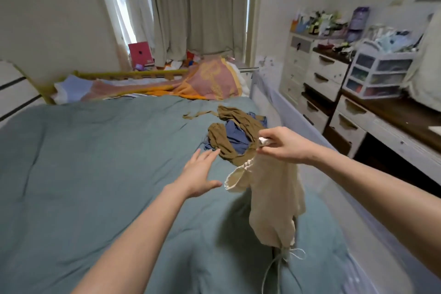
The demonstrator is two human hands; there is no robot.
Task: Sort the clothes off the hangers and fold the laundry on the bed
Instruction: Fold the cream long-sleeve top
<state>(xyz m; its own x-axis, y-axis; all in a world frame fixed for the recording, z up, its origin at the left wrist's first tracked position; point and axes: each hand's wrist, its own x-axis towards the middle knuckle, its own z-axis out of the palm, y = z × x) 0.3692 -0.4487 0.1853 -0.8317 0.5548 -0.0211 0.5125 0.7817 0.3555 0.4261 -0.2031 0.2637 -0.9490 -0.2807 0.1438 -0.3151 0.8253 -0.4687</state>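
Observation:
My right hand [281, 144] pinches the top of a cream garment [272, 203], which hangs down over the bed with drawstrings dangling at its lower end. A white bit shows between my right fingers; I cannot tell what it is. My left hand [199, 174] hovers open over the teal duvet [95, 162], fingers spread, just left of the garment and not touching it. Beyond both hands lies a heap of olive-brown and blue clothes [235, 133] on the bed. No hanger is plainly visible.
A pink and orange blanket [210, 83] lies crumpled at the head of the bed by a yellow rail. White drawers [317, 79] and a cluttered desk [393, 112] stand along the right, beyond a narrow gap. Curtains hang at the back.

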